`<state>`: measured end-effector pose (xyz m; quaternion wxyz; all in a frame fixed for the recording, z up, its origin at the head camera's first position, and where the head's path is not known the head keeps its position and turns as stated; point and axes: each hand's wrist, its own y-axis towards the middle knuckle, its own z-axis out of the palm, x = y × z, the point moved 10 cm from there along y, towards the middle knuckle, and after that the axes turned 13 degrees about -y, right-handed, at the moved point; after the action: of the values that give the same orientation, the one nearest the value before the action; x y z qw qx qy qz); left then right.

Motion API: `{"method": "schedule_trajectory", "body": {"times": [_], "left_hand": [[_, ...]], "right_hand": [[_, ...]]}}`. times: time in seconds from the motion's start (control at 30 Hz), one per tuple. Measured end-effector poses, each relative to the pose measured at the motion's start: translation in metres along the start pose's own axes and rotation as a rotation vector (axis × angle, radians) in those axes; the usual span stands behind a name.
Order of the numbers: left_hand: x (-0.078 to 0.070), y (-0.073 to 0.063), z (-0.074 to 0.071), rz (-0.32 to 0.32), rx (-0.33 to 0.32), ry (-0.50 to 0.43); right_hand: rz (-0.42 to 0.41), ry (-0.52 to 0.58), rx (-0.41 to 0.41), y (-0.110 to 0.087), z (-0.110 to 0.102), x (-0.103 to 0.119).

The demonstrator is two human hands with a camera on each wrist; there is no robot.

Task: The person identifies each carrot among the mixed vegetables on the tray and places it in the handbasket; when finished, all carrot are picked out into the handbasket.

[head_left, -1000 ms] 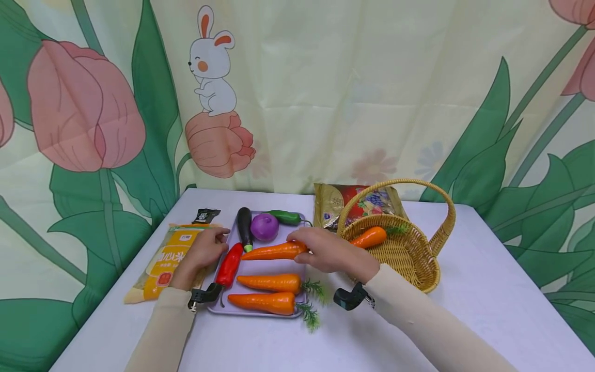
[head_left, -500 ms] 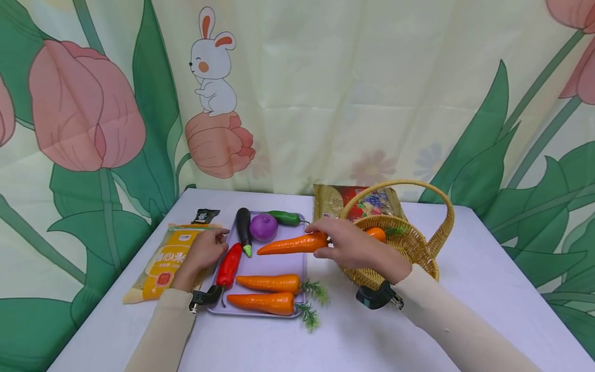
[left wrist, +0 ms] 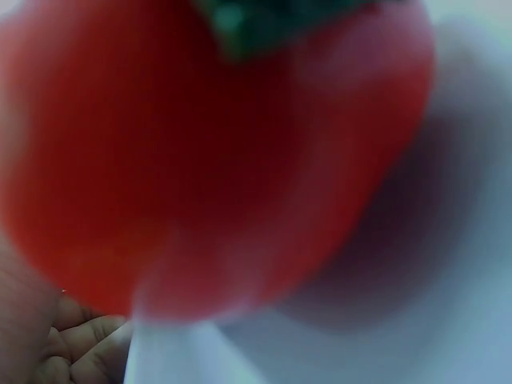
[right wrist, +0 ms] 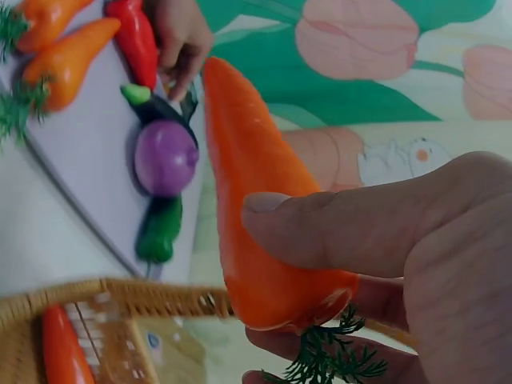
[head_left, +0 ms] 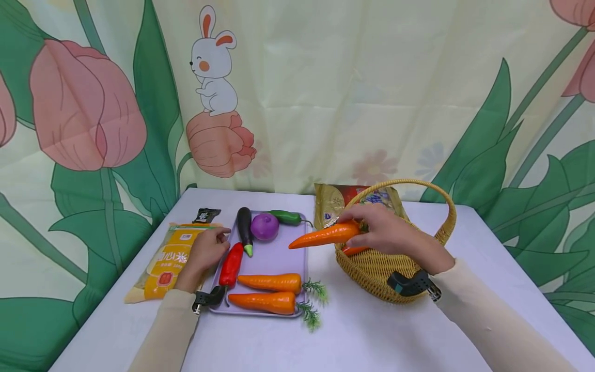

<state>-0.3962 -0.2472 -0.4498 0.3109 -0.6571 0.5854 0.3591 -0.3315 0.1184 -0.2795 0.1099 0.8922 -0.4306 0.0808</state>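
In the head view my right hand (head_left: 378, 227) holds a carrot (head_left: 325, 236) over the near-left rim of the wicker basket (head_left: 372, 281). In the right wrist view the thumb presses the thick end of this carrot (right wrist: 252, 160), its green leaves below. Another carrot (right wrist: 64, 348) lies inside the basket. My left hand (head_left: 207, 251) rests at the left rim of the lilac tray (head_left: 269, 263), fingers loosely bent. On the tray lie two carrots (head_left: 269, 282), a red chili pepper (head_left: 231, 266), an eggplant (head_left: 244, 227), a purple onion (head_left: 265, 226) and a green chili pepper (head_left: 285, 217).
A yellow food bag (head_left: 162, 263) lies left of the tray, partly under my left forearm. A small black packet (head_left: 206, 215) sits behind it. Behind the basket is a gold and red bag (head_left: 327, 204). The basket's tall handle (head_left: 409, 181) arches up. A printed curtain (head_left: 302, 103) hangs behind the table.
My right hand has carried the carrot from above the tray rightward to the basket, which now stands slightly shifted. The left hand has stayed at the tray's rim.
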Motion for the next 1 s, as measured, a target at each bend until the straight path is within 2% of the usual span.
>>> {"method": "schedule_trajectory", "body": {"times": [0.33, 0.57, 1.0], "left_hand": [[0.001, 0.0, 0.002, 0.02, 0.002, 0.061], [0.0, -0.002, 0.0, 0.023, 0.0, 0.082], [-0.002, 0.0, 0.003, 0.032, 0.003, 0.095]], "right_hand": [[0.047, -0.067, 0.012, -0.02, -0.015, -0.027], [0.063, -0.08, 0.006, -0.025, -0.012, -0.042], [0.153, -0.068, 0.044, -0.038, -0.004, -0.078]]}}
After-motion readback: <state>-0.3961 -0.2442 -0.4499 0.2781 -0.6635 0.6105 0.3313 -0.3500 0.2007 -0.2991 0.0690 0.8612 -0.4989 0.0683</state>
